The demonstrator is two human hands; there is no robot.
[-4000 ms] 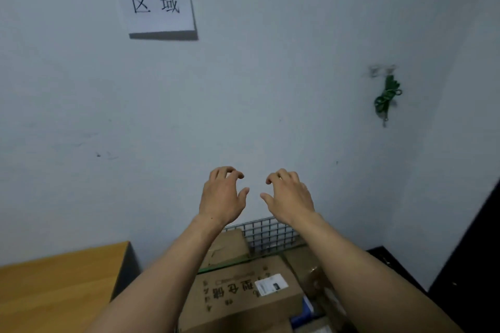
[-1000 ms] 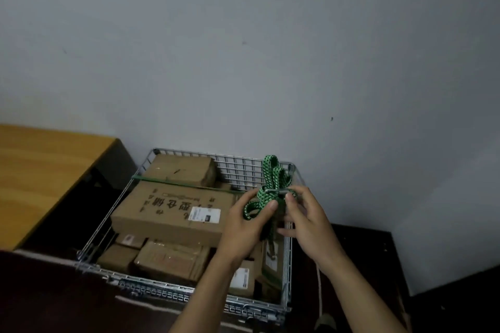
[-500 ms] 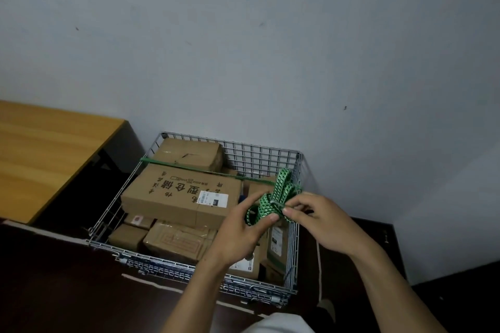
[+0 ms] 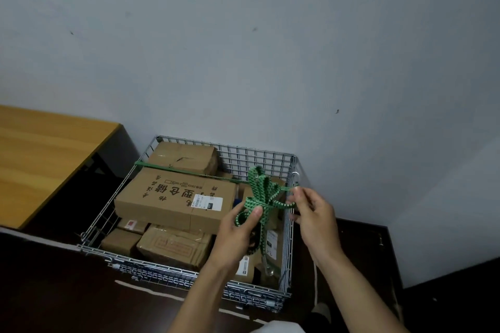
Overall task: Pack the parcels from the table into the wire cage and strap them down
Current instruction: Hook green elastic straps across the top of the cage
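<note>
Two bare forearms are reaching in from the bottom edge, over the near right part of the wire cage (image 4: 162,276), which is standing on a dark floor (image 4: 59,297). The left hand (image 4: 238,232) is curling its thumb and fingers round a bundled green elastic cord (image 4: 259,190), holding it above the cage's right side. The right hand (image 4: 315,220) is just beside it, its fingertips pinching a strand that is running out of the bundle to the right. Another strand is hanging down from the bundle into the cage.

Inside the cage, cardboard parcels are lying packed together. A flat brown parcel (image 4: 173,247) and a smaller parcel (image 4: 120,242) are sitting against the near wall. A large printed box (image 4: 173,197) with a white label is lying on top of them, filling the middle. Behind it, a taped box (image 4: 184,155) is resting against the far wall.

One stretched green strap (image 4: 189,172) is running across the cage from its left wall towards its right, passing between the large printed box and the taped box. A metal hook (image 4: 296,174) is hanging on the far right corner.

Left of the cage, a wooden tabletop (image 4: 40,154) is showing, and a pale wall (image 4: 243,48) is rising behind everything.
</note>
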